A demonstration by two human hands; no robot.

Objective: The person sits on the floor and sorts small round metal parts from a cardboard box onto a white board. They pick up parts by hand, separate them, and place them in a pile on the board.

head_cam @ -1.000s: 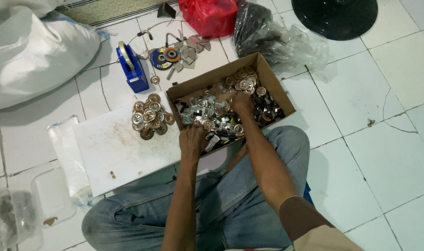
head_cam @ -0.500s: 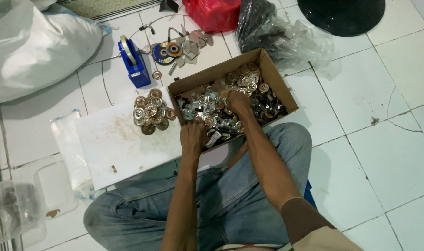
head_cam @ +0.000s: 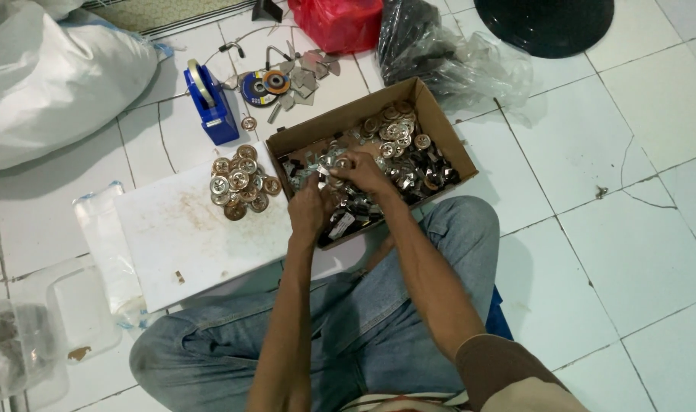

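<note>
While both hands work inside the cardboard box (head_cam: 447, 145), left hand (head_cam: 311, 207) and right hand (head_cam: 361, 171) pinch small metal discs (head_cam: 340, 162) — hard, light, slippery; best gripped by the rims.

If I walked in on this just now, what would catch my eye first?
Most likely the open cardboard box on the tiled floor, heaped with small shiny metal discs, where the left hand and right hand meet over a small metal part. Just left of it, a pile of round discs sits on a white board. Further back stand a blue tape dispenser and a red plastic bag.
</note>
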